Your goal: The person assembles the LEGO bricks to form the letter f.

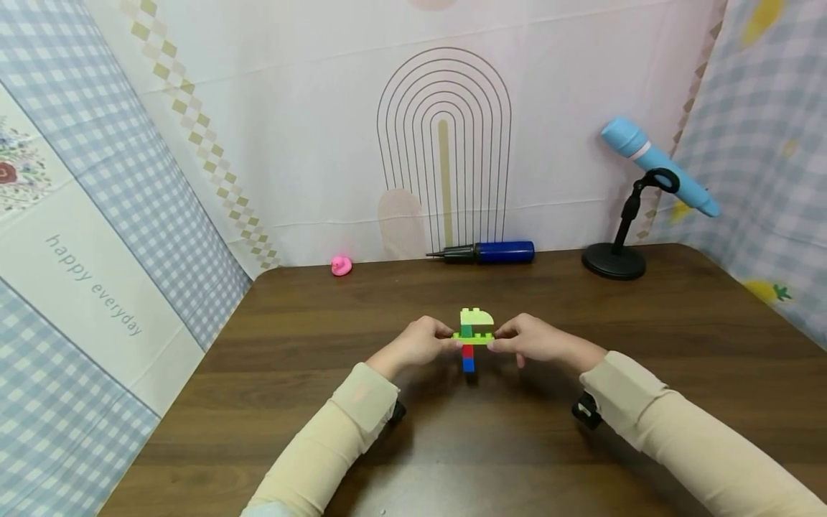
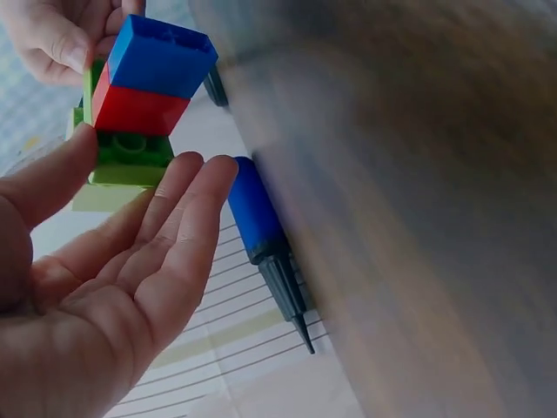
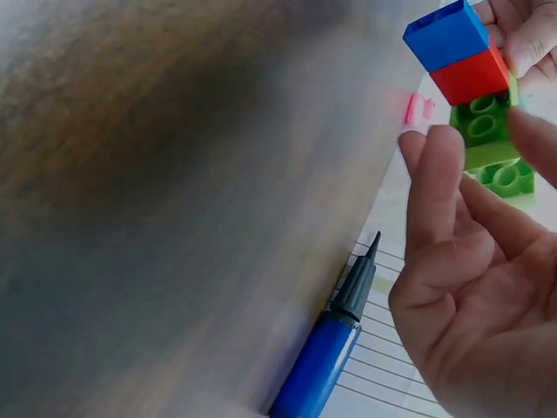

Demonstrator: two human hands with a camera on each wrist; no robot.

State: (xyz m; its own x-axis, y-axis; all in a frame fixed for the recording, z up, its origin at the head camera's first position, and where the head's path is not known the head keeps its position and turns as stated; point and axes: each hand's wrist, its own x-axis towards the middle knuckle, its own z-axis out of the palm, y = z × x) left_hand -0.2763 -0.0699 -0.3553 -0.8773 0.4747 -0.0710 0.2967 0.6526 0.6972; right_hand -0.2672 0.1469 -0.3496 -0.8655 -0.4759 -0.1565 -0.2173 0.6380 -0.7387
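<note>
A small stack of toy building bricks stands upright between my two hands in the head view. From the bottom up come a blue brick (image 1: 469, 365), a red brick (image 1: 468, 351), a long lime-green brick (image 1: 477, 340), a dark green brick (image 1: 466, 330) and a pale green curved brick (image 1: 476, 317). My left hand (image 1: 420, 348) pinches the left end of the lime-green brick. At its other end, my right hand (image 1: 536, 339) pinches it between thumb and finger. Both wrist views show the hollow underside of the blue brick (image 2: 164, 57), with the other fingers extended below the pinch.
Along the back edge of the brown table (image 1: 310, 402) are a pink rubber duck (image 1: 341, 266), a blue and black hand pump (image 1: 504, 252) and a black stand (image 1: 614, 260) holding a light blue microphone (image 1: 665, 166). Patterned cloth (image 1: 310, 129) hangs behind and at both sides.
</note>
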